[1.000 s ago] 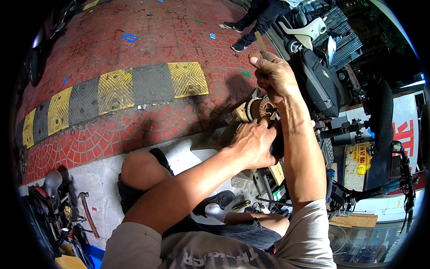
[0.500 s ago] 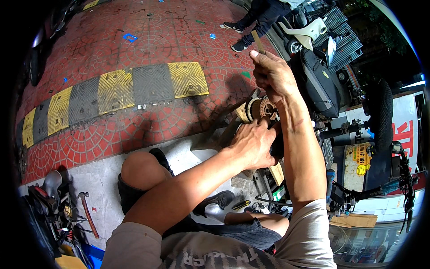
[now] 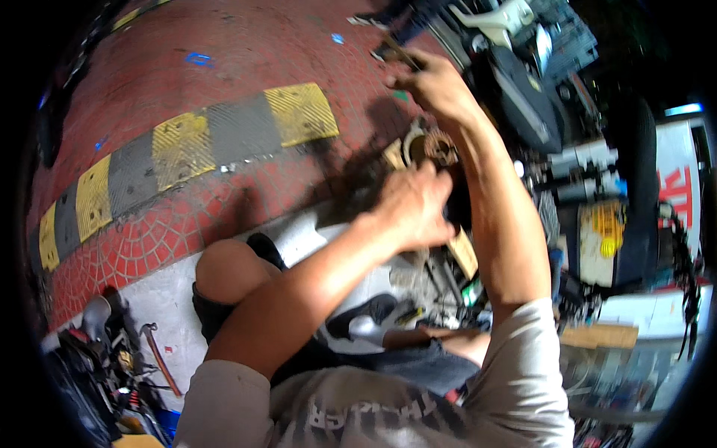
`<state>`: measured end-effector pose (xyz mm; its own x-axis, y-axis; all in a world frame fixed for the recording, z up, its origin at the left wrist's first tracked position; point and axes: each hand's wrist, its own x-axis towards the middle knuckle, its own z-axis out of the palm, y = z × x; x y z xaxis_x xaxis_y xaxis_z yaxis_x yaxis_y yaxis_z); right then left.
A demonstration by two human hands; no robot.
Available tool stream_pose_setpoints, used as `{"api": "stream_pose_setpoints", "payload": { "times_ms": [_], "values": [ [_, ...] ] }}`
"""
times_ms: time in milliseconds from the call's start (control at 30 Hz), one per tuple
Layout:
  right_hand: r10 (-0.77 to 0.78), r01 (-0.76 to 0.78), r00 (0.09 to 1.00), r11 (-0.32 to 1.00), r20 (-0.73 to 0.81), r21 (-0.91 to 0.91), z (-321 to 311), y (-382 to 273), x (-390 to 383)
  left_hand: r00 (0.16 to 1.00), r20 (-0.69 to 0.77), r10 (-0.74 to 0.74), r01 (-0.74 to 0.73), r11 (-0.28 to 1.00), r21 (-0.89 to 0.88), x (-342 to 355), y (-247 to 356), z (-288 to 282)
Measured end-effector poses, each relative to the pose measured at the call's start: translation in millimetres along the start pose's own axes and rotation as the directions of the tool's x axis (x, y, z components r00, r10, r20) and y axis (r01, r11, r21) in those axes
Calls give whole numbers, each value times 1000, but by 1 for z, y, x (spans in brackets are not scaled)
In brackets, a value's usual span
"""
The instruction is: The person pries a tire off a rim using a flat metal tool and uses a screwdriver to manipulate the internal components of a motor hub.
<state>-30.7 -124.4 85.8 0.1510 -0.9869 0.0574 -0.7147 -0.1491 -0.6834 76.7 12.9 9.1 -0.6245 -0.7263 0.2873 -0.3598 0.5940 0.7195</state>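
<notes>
A round motor stator (image 3: pixel 441 148) with copper windings rests among wooden pieces in front of me. My left hand (image 3: pixel 417 200) is closed around the dark body next to the windings, its fingers reaching to the near rim. Above it and slightly to the right, my right hand (image 3: pixel 433 81) is raised, apart from the stator. It pinches a thin brown strip (image 3: pixel 403 54) that slants up to the left. Motion blur hides the strip's exact kind. My right forearm covers the stator's right side.
Beyond lies a yellow-and-black speed bump (image 3: pixel 243 123) on red paving. A hammer (image 3: pixel 159 358) lies at the lower left. A wooden block (image 3: pixel 463 255) is close below the stator. Parked scooters and a dark bag (image 3: pixel 523 97) crowd the right, and another person's shoe (image 3: pixel 388 52) shows at the far side.
The whole view has shifted, and the scene sits higher in it. My right hand has moved up and left, tipping the strip further left. My left hand keeps its hold at the stator.
</notes>
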Motion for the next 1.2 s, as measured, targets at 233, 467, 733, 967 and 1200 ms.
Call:
{"api": "stream_pose_setpoints", "payload": {
  "times_ms": [233,467,733,967,1200],
  "values": [
    [-61,-8,921,985,-386,-173,-28,-14,-42,991,-126,34,-40,998,-44,7,-19,-5],
    [321,-55,698,915,-640,399,-84,55,-189,977,-173,127,-181,921,-345,6,-36,1],
    [578,-393,616,814,-536,427,30,133,-362,977,-165,135,-179,940,-292,8,-30,5],
    [199,-411,816,860,-542,-302,41,114,-324,979,-174,106,-135,977,-166,23,-13,14],
    [7,-384,802,771,-597,-507,27,141,-292,971,-201,133,-138,990,-12,31,5,29]
  ]
}}
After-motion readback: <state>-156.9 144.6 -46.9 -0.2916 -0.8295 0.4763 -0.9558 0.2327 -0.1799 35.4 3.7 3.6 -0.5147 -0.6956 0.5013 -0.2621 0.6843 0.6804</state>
